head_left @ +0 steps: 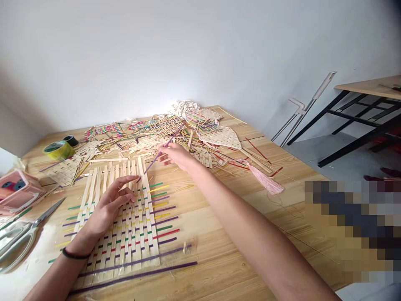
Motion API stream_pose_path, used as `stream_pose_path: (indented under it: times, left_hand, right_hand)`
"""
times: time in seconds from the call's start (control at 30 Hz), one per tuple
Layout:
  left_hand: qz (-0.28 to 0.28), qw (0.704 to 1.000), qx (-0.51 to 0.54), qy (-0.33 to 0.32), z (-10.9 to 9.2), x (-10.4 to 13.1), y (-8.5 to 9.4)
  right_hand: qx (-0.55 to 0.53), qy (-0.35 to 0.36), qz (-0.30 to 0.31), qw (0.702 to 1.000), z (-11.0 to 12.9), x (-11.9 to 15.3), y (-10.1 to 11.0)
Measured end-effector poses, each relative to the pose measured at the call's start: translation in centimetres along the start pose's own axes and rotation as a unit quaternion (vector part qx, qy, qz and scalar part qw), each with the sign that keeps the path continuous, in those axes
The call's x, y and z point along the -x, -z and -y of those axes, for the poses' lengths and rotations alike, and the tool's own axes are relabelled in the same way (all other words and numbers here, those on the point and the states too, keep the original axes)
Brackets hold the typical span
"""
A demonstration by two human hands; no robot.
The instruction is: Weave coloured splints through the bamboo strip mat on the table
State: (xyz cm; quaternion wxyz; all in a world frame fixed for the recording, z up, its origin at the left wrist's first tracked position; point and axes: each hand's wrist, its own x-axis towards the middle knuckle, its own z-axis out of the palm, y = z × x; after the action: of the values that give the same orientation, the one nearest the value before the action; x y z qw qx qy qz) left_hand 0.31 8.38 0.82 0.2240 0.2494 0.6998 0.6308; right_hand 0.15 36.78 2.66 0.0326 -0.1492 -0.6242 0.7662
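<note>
A half-woven mat [125, 234] of pale upright strips crossed by coloured strips lies on the table before me. My left hand [114, 200] rests on its upper part, fingers partly bent and apart, the index finger stretched out. My right hand [173, 155] is beyond the mat's upper right corner, pinching a thin purple strip [151, 162] between thumb and fingers. The strip slants from far right down to the mat, its lower end near my left index fingertip, among the pale strips. Two purple strips [138, 277] lie across the mat's near edge, under what looks like clear tape.
Scissors [34, 228] and a pink basket [23, 192] are at left, with tape rolls [58, 150] behind. Loose strips [140, 146] and woven pieces [167, 125] cover the table's back. A fan-shaped woven piece [222, 136] with a pink tassel [266, 179] lies right.
</note>
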Motion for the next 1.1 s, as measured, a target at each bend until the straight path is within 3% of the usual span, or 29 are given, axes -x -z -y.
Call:
stream_pose_path:
  times: [0.23, 0.37, 0.43, 0.53, 0.6, 0.7, 0.77, 0.8, 0.9, 1.1]
  left_hand:
    - [0.003, 0.997, -0.078, 0.020, 0.3, 0.2, -0.4]
    - [0.002, 0.995, -0.100, 0.019, 0.3, 0.2, -0.6]
    - [0.007, 0.994, -0.107, 0.014, 0.5, 0.2, -0.6]
    - [0.020, 0.992, -0.124, 0.010, 0.9, 0.1, -0.4]
    - [0.025, 0.990, -0.135, 0.009, 1.1, 0.1, -0.3]
    - [0.028, 0.989, -0.142, 0.005, 1.4, 0.0, -0.2]
    - [0.027, 0.989, -0.147, 0.002, 1.5, 0.0, -0.1]
    - [0.026, 0.988, -0.149, 0.001, 1.5, -0.1, -0.1]
    - [0.023, 0.988, -0.155, -0.003, 1.4, -0.1, -0.1]
    - [0.019, 0.986, -0.161, -0.021, 0.8, 0.0, -0.5]
  right_hand:
    - [-0.029, 0.052, -0.088, 0.994, 1.0, -0.7, 2.2]
    - [0.001, 0.069, -0.196, 0.978, 1.5, -1.4, 4.0]
    - [0.063, 0.112, -0.302, 0.945, 1.5, -1.7, 4.9]
    - [0.208, 0.232, -0.419, 0.853, 1.4, -1.7, 5.4]
    - [0.307, 0.311, -0.377, 0.817, 1.2, -1.4, 4.8]
    - [0.432, 0.357, -0.147, 0.815, 0.5, -0.6, 2.5]
    - [0.499, 0.329, 0.004, 0.802, -0.3, 0.0, 0.5]
    - [0.525, 0.307, 0.051, 0.792, -0.7, 0.3, -0.4]
    - [0.565, 0.270, 0.112, 0.772, -1.6, 1.0, -2.1]
    - [0.585, 0.255, 0.115, 0.761, -1.6, 1.4, -2.3]
